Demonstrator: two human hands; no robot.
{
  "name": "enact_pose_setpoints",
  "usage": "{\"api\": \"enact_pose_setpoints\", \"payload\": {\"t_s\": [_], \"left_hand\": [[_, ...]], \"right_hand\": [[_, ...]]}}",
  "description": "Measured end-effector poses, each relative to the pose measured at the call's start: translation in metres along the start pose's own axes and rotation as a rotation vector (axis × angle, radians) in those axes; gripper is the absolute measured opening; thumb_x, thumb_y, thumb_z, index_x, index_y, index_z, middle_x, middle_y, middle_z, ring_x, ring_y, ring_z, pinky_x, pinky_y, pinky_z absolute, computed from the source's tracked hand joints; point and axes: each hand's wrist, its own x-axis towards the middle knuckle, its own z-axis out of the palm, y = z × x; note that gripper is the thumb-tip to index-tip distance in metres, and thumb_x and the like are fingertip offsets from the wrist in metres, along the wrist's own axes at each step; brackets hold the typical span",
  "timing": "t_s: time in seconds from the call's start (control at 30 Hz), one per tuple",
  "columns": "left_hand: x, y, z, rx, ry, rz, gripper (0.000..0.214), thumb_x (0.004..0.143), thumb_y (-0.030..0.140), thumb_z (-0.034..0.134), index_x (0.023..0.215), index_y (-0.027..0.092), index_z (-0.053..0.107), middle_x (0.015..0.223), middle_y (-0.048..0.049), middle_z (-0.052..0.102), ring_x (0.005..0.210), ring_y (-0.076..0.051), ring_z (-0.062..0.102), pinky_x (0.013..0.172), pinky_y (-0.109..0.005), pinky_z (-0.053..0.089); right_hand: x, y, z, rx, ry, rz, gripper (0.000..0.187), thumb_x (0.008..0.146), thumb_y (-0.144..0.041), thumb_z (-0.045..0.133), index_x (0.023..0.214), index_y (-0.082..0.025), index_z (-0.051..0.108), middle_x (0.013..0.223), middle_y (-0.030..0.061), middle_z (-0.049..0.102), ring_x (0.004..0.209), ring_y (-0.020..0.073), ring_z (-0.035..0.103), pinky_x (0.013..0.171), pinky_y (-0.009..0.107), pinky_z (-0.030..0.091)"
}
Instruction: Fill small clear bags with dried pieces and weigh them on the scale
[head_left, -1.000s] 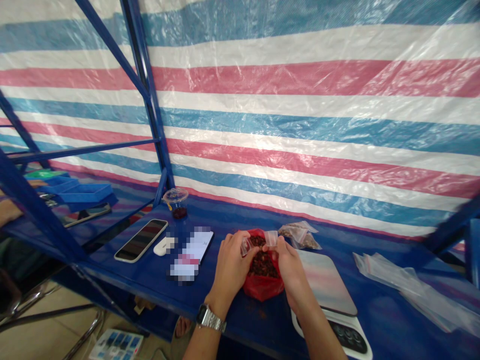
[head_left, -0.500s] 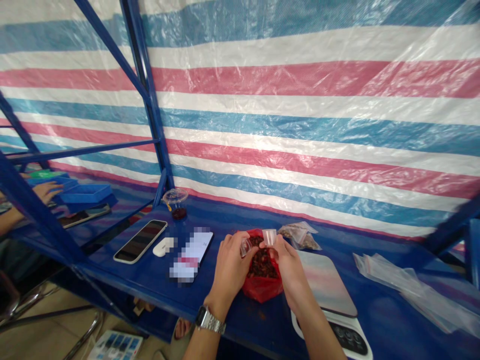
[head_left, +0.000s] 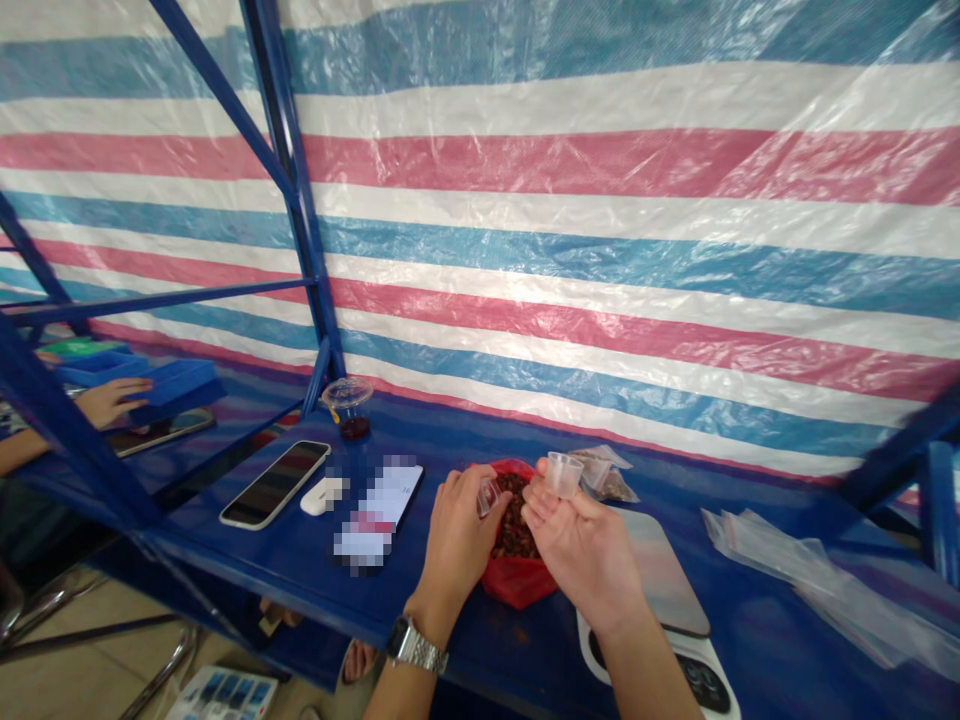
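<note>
While the left hand (head_left: 457,535) rests on the red bag (head_left: 517,585) of dark dried bits, its fingers clamped on a small clear plastic piece (head_left: 489,495) at the bag's mouth, the right hand (head_left: 589,550) pinches a clear cup (head_left: 562,473) upright just above the bag. Scale (head_left: 664,590) just right of the bag on the blue bench (head_left: 300,560).

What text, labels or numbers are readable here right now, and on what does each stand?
No text can be read.
Card beside the phone: pixelated, unreadable.
Scale panel: marks too small and dark.
Box on the floor: print too small.
Clear cup in the right hand: no print seen.
Clear piece in the left hand: no print seen.
</note>
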Motion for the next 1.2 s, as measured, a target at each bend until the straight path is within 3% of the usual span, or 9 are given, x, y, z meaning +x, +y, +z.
{"api": "enact_pose_setpoints", "payload": {"t_s": [0.27,0.4,0.5,0.57,0.63,0.7,0.83,1.03,1.2], "left_hand": [[0.000,0.003,0.000,-0.002,0.057,0.022,0.015,0.092,0.024,0.071,0.107,0.025,0.066,0.098,-0.0033,0.070,0.094,-0.025,0.064,0.085,-0.039,0.050],[0.000,0.004,0.000,0.003,0.077,0.044,0.015,0.093,0.025,0.070,0.107,0.025,0.066,0.099,-0.0032,0.071,0.094,-0.025,0.064,0.085,-0.038,0.050],[0.000,0.003,-0.002,0.018,0.083,0.044,0.014,0.094,0.026,0.069,0.107,0.026,0.066,0.099,-0.0031,0.071,0.095,-0.025,0.064,0.085,-0.038,0.050],[0.001,0.001,-0.003,0.034,0.085,0.007,0.015,0.095,0.027,0.067,0.109,0.025,0.065,0.100,-0.0039,0.071,0.096,-0.025,0.064,0.085,-0.038,0.050],[0.001,-0.001,-0.005,0.060,0.077,-0.043,0.017,0.095,0.025,0.066,0.111,0.024,0.063,0.101,-0.0051,0.070,0.098,-0.027,0.064,0.087,-0.039,0.050],[0.001,-0.003,-0.005,0.099,0.065,-0.083,0.016,0.094,0.022,0.064,0.109,0.023,0.062,0.103,-0.0065,0.069,0.101,-0.027,0.065,0.089,-0.040,0.049],[0.000,-0.004,-0.005,0.166,0.023,-0.138,0.016,0.091,0.015,0.060,0.105,0.022,0.060,0.111,-0.0096,0.067,0.099,-0.026,0.067,0.087,-0.037,0.049],[-0.002,-0.002,-0.005,0.075,-0.136,-0.179,0.018,0.090,0.010,0.054,0.100,0.025,0.057,0.091,-0.0037,0.071,0.088,-0.024,0.070,0.073,-0.030,0.044],[-0.001,-0.004,-0.003,-0.152,-0.125,-0.167,0.012,0.094,0.015,0.052,0.098,0.026,0.057,0.092,-0.0002,0.071,0.083,-0.019,0.069,0.074,-0.028,0.045]], "right_hand": [[0.000,-0.001,0.002,0.018,0.020,-0.009,0.013,0.082,-0.029,0.071,0.090,-0.021,0.074,0.070,-0.0012,0.045,0.066,0.0146,0.041,0.064,0.026,0.044],[0.002,0.000,-0.001,-0.117,0.022,-0.075,0.022,0.079,-0.039,0.076,0.093,-0.022,0.075,0.070,-0.0010,0.050,0.067,0.0160,0.045,0.068,0.030,0.044],[0.007,0.003,-0.007,-0.450,0.112,-0.269,0.035,0.086,-0.055,0.068,0.097,-0.023,0.076,0.083,0.0043,0.065,0.081,0.0220,0.056,0.079,0.037,0.046],[0.009,0.006,-0.013,-0.791,0.187,-0.438,0.036,0.090,-0.054,0.063,0.104,-0.023,0.076,0.101,0.0078,0.073,0.097,0.0274,0.061,0.092,0.043,0.044],[0.009,0.008,-0.020,-1.141,0.223,-0.574,0.031,0.092,-0.045,0.063,0.111,-0.024,0.075,0.113,0.0087,0.073,0.108,0.0306,0.060,0.100,0.046,0.040],[0.009,0.011,-0.027,-1.429,0.237,-0.665,0.025,0.089,-0.031,0.064,0.111,-0.026,0.076,0.113,0.0082,0.073,0.107,0.0314,0.060,0.098,0.047,0.039],[0.009,0.020,-0.040,-1.767,0.234,-0.788,0.037,0.077,-0.006,0.061,0.101,-0.030,0.076,0.103,0.0066,0.075,0.094,0.0303,0.057,0.085,0.044,0.035],[0.012,0.032,-0.047,-1.868,0.187,-0.738,0.041,0.074,-0.001,0.059,0.099,-0.030,0.075,0.103,0.0045,0.077,0.094,0.0310,0.058,0.080,0.043,0.033],[0.015,0.033,-0.046,-1.754,0.215,-0.605,0.033,0.083,-0.013,0.065,0.106,-0.033,0.077,0.110,0.0016,0.080,0.098,0.0326,0.063,0.085,0.045,0.037]]}}
